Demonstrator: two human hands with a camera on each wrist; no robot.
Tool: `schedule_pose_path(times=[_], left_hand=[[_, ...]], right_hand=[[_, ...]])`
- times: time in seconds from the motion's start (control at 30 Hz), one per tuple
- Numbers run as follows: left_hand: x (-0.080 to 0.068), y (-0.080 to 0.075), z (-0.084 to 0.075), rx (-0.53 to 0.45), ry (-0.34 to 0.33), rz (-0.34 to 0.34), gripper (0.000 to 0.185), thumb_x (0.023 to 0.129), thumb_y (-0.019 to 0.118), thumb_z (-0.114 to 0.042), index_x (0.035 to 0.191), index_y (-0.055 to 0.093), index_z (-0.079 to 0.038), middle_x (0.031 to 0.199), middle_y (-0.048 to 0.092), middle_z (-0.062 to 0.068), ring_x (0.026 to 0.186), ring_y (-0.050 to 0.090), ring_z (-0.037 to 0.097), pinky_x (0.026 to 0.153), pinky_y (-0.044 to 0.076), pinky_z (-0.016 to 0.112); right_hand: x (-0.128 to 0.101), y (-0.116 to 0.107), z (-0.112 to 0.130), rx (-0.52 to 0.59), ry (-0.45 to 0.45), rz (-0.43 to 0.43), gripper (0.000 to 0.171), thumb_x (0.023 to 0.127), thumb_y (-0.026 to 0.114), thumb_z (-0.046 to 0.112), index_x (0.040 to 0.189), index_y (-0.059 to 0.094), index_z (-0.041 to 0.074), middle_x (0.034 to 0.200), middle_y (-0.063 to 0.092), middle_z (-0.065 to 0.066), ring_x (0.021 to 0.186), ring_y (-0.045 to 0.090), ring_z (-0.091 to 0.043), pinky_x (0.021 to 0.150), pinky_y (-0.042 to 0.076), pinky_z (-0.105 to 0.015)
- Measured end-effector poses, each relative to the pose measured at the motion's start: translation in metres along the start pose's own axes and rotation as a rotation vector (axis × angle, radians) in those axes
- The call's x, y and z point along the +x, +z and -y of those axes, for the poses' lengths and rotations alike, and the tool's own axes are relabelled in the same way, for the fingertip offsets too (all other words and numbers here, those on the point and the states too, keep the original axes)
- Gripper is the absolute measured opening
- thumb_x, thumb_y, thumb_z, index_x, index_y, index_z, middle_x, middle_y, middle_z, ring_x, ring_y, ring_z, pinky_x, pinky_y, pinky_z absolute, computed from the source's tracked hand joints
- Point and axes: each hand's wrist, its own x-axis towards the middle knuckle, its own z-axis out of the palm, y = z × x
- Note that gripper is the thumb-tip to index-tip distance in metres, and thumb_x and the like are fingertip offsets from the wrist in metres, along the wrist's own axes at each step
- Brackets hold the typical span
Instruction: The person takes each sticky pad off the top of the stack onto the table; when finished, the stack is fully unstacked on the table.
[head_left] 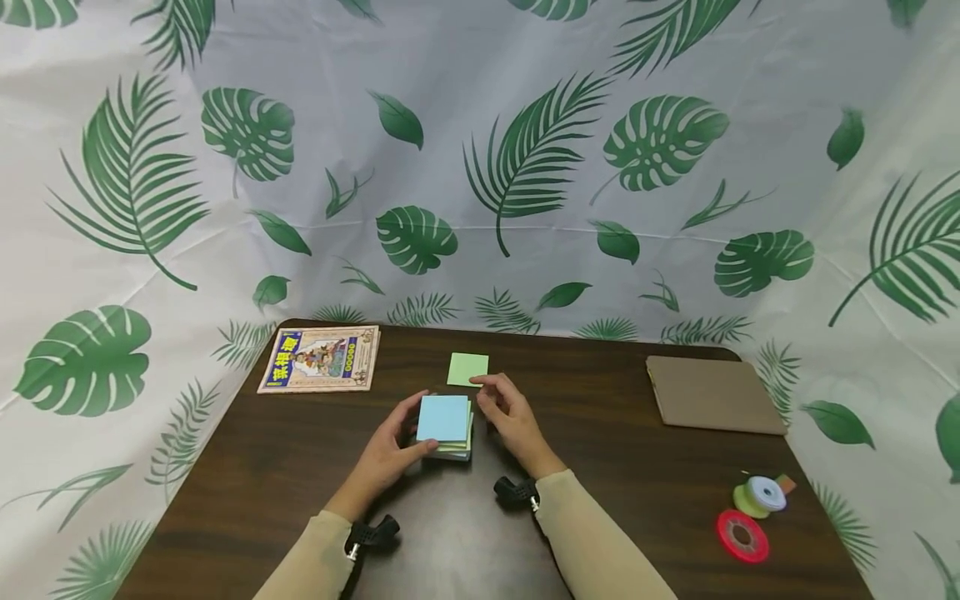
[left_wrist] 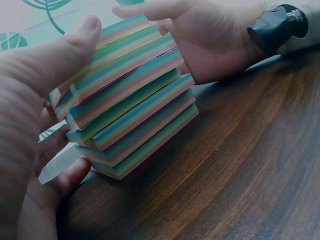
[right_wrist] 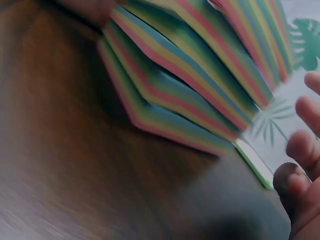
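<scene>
We look down w/ the head view at a dark wood bench [head_left: 300, 467] set against a white backdrop printed w/ green leaves [head_left: 525, 158]. Near the bench centre sits a stack of sticky-note pads [head_left: 446, 427], top sheet light blue; the left-wrist view shows its edges striped in pink, yellow, green & blue, the pads twisted out of line w/ each other.

Our left hand [head_left: 390, 450] grips the stack from its left side: thumb on the top edge, fingers curled round the far side, seen close in the left-wrist view. Our right hand [head_left: 510, 417] is just right of the stack, fingers loosely curved & apart, holding nothing; whether its palm touches the stack we cannot tell. The two hands sit close together, the stack between them.

Just behind the stack & the right fingertips lies a single green note [head_left: 468, 369], flat on the bench.

Elsewhere: a colourful booklet [head_left: 320, 359] at the back left, a flat brown folder [head_left: 712, 393] at the back right, and near the front right a red tape roll [head_left: 742, 536] beside a white & green tape roll [head_left: 761, 497]. Both forearms wear tan sleeves [head_left: 592, 542] w/ black clips at the wrists.
</scene>
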Motion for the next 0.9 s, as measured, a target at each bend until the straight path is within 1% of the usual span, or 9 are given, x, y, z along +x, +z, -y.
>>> schedule_pose_path(times=[0.13,0.3,0.37,0.43,0.53,0.63,0.7,0.8,0.9], left_hand=[[-0.0009,-0.0009,0.0001,-0.008,-0.003,0.0,0.083,0.095,0.086,-0.016,0.166,0.043,-0.013,0.162,0.056,0.013,0.141,0.056,0.026,0.113,0.051,0.033],[-0.001,-0.0009,-0.0005,-0.011,-0.018,-0.001,0.083,0.095,0.086,-0.016,0.166,0.044,-0.019,0.162,0.056,0.015,0.139,0.057,0.029,0.112,0.051,0.033],[-0.0011,-0.001,-0.0005,-0.026,-0.024,0.004,0.084,0.095,0.086,-0.015,0.166,0.043,-0.017,0.161,0.056,0.016,0.139,0.057,0.03,0.112,0.051,0.031],[-0.0012,-0.0009,-0.0003,-0.041,-0.028,0.011,0.086,0.094,0.087,-0.013,0.167,0.041,-0.013,0.161,0.055,0.018,0.139,0.056,0.031,0.112,0.05,0.029],[-0.0011,-0.0009,0.0005,-0.05,-0.03,0.016,0.088,0.094,0.087,-0.011,0.167,0.039,-0.008,0.161,0.055,0.018,0.14,0.056,0.032,0.112,0.049,0.027],[-0.0015,-0.0012,0.0006,-0.041,-0.035,0.017,0.089,0.094,0.087,-0.011,0.168,0.038,-0.007,0.161,0.055,0.017,0.14,0.057,0.032,0.113,0.049,0.028],[-0.0016,-0.0014,-0.0001,-0.037,-0.044,0.019,0.089,0.094,0.087,-0.012,0.168,0.038,-0.008,0.161,0.055,0.017,0.139,0.057,0.032,0.113,0.05,0.031],[-0.0013,-0.0015,-0.0014,-0.028,-0.06,0.027,0.089,0.095,0.087,-0.016,0.169,0.037,-0.011,0.161,0.055,0.016,0.137,0.059,0.034,0.114,0.05,0.04],[-0.0005,-0.0017,-0.0018,-0.011,-0.081,0.024,0.089,0.095,0.087,-0.02,0.168,0.038,-0.015,0.159,0.058,0.015,0.133,0.062,0.034,0.112,0.05,0.047]], right_hand=[[-0.0026,0.006,0.0028,0.036,0.003,0.073,0.04,0.108,0.067,0.008,0.147,0.062,0.004,0.105,0.051,-0.018,0.079,0.05,-0.01,0.066,0.045,-0.02],[-0.0019,0.007,-0.0004,-0.006,0.001,0.16,0.067,0.099,0.078,0.047,0.152,0.06,0.01,0.106,0.045,-0.021,0.072,0.04,-0.021,0.063,0.037,-0.021],[-0.0022,0.008,-0.0006,-0.032,-0.003,0.188,0.079,0.092,0.077,0.061,0.153,0.06,0.013,0.106,0.044,-0.02,0.071,0.037,-0.026,0.063,0.035,-0.022],[-0.0026,0.009,-0.0004,-0.044,-0.003,0.21,0.083,0.088,0.075,0.066,0.152,0.061,0.014,0.106,0.044,-0.019,0.07,0.036,-0.028,0.062,0.034,-0.023],[-0.0031,0.0101,0.0004,-0.047,0.008,0.222,0.073,0.091,0.079,0.059,0.148,0.064,0.016,0.107,0.046,-0.019,0.069,0.037,-0.025,0.062,0.034,-0.022],[-0.0028,0.0103,-0.0004,-0.052,0.041,0.22,0.054,0.096,0.084,0.039,0.143,0.068,0.019,0.109,0.049,-0.017,0.07,0.041,-0.018,0.062,0.036,-0.021],[-0.0025,0.0096,-0.0007,-0.055,0.065,0.218,0.047,0.097,0.085,0.026,0.141,0.069,0.021,0.11,0.051,-0.016,0.073,0.043,-0.016,0.063,0.038,-0.021],[-0.0012,0.0084,0.0006,-0.048,0.081,0.218,0.045,0.096,0.085,0.016,0.139,0.07,0.02,0.11,0.052,-0.017,0.077,0.047,-0.022,0.065,0.04,-0.022],[0.0009,0.0076,0.0017,-0.025,0.081,0.221,0.046,0.096,0.085,0.014,0.138,0.069,0.018,0.11,0.052,-0.019,0.081,0.049,-0.03,0.068,0.041,-0.022]])
